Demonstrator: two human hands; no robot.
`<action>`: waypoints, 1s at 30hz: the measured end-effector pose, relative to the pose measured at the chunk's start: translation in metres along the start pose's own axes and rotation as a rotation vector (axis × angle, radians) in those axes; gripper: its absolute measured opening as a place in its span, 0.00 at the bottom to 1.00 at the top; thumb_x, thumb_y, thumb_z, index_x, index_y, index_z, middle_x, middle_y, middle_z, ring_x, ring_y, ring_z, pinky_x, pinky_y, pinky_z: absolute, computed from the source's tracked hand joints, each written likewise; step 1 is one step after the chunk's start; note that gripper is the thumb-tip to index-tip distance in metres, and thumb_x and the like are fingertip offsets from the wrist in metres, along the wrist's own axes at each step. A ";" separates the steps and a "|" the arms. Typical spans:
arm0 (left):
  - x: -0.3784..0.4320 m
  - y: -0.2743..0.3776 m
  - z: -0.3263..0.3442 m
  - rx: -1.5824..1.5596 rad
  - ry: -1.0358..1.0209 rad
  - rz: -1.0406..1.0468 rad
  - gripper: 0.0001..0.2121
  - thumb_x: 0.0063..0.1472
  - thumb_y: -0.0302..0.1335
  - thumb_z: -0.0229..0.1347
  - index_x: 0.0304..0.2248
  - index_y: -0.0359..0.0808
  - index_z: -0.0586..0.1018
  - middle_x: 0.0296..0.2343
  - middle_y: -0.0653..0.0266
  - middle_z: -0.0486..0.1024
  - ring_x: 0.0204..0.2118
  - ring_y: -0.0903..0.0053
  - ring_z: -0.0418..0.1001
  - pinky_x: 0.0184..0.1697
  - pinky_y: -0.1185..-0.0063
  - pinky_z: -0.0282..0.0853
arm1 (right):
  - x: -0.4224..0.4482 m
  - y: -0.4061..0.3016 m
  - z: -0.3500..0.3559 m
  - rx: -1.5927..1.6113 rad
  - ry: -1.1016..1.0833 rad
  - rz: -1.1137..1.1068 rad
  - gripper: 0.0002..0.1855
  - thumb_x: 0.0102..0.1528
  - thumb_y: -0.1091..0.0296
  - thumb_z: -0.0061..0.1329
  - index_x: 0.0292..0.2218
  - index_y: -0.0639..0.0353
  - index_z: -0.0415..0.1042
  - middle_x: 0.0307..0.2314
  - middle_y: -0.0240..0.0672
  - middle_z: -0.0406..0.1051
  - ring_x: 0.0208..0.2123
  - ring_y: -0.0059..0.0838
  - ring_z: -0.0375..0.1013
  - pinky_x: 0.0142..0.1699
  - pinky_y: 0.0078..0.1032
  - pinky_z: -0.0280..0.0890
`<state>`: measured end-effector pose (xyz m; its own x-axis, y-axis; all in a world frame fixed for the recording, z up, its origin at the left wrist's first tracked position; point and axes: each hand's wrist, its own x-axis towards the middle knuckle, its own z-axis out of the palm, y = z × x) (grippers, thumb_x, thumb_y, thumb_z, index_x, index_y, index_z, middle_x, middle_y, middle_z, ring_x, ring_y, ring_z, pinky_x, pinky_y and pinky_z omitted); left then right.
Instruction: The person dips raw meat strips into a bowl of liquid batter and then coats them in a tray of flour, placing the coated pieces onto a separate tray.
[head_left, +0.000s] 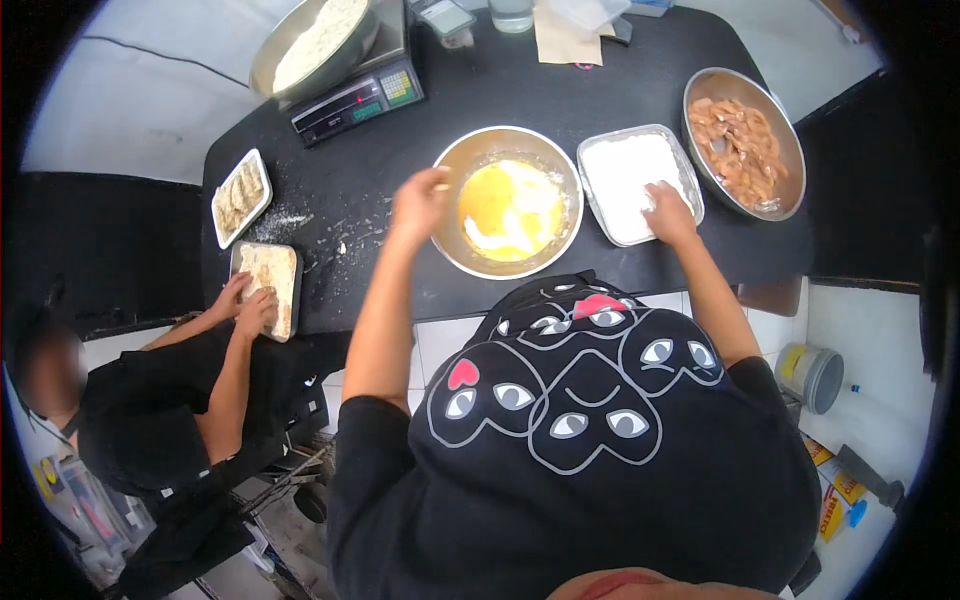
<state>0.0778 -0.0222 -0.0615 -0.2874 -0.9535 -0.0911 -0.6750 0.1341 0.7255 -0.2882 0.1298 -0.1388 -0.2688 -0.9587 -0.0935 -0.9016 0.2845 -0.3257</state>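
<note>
My left hand (424, 199) is at the left rim of a metal bowl (574, 225) that contains beaten egg (487, 202); its fingers are bent, and whether they pinch the rim or something small is unclear. Inside a square clear plastic container (634, 240) of white flour-like powder (619, 176), my right hand (670, 212) has its fingertips in or on the powder at the right side. What those fingers hold, if anything, is hidden. Farther right, a metal bowl (801, 184) tilts slightly and contains strips of raw meat (731, 150).
At the left, a co-worker's hands (251, 304) work in a tray of breading (270, 266). Beyond it lies a white tray (262, 176) with coated pieces. A digital scale (360, 105) bears a large bowl of flour (319, 45). Brown paper (570, 45) lies at the back; crumbs dust the black table (360, 262).
</note>
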 end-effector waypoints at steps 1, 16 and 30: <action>0.007 -0.003 0.026 0.126 -0.068 0.192 0.13 0.48 0.20 0.46 0.36 0.36 0.74 0.38 0.57 0.70 0.42 0.67 0.67 0.46 0.76 0.61 | 0.000 -0.009 -0.007 -0.007 -0.020 0.019 0.22 0.42 0.66 0.49 0.41 0.58 0.64 0.38 0.44 0.62 0.44 0.40 0.61 0.48 0.31 0.57; 0.023 -0.019 0.098 0.882 -0.185 0.284 0.09 0.47 0.27 0.48 0.29 0.38 0.76 0.31 0.59 0.72 0.39 0.67 0.67 0.42 0.70 0.62 | -0.003 -0.007 -0.015 0.108 -0.100 0.088 0.25 0.41 0.66 0.50 0.43 0.57 0.64 0.45 0.50 0.59 0.49 0.41 0.57 0.52 0.29 0.53; 0.037 0.018 0.035 0.130 -0.434 -0.205 0.11 0.45 0.26 0.51 0.29 0.31 0.76 0.26 0.54 0.74 0.29 0.72 0.72 0.32 0.78 0.66 | -0.003 -0.007 -0.017 0.125 -0.134 0.073 0.25 0.43 0.65 0.49 0.45 0.58 0.63 0.46 0.51 0.57 0.50 0.42 0.56 0.53 0.29 0.52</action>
<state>0.0315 -0.0460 -0.0756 -0.3780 -0.7671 -0.5184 -0.8182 0.0148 0.5747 -0.2869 0.1303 -0.1199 -0.2767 -0.9297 -0.2432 -0.8299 0.3588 -0.4272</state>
